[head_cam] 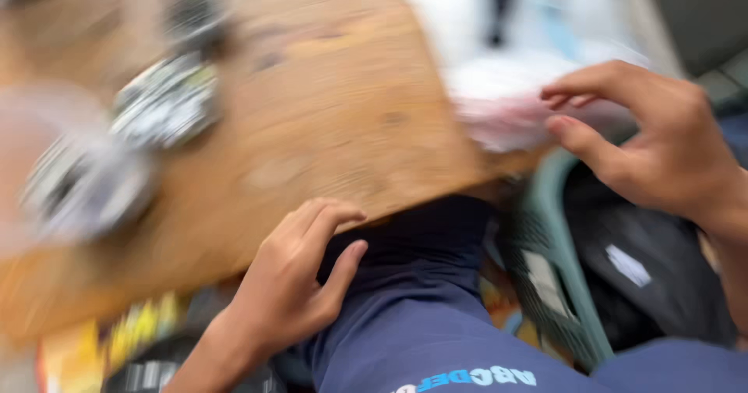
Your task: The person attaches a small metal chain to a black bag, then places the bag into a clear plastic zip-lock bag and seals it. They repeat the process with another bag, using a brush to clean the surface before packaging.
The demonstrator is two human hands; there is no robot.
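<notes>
My left hand point(292, 272) rests at the near edge of the wooden tabletop point(327, 120), fingers curled loosely over the rim and thumb tucked just under it against my knee in dark blue trousers point(421, 299); it holds nothing, only touches the board's edge. My right hand point(654, 144) hovers at the tabletop's right corner, fingers bent and a little apart, the fingertips at the crumpled white and pink plastic bag point(514, 89) that lies there; I cannot tell whether they are already pinching the plastic or only brushing it, since everything is smeared by motion. Well apart from both hands, on the far left of the tabletop, sit three blurred grey and black round objects point(164, 105), too smeared to name. Below the right hand, beside my leg, stands a green plastic basket point(561, 276), and just beyond it lies a black bag point(654, 268) with a small white label. Under the tabletop at the lower left shows some yellow packaging point(101, 338).
</notes>
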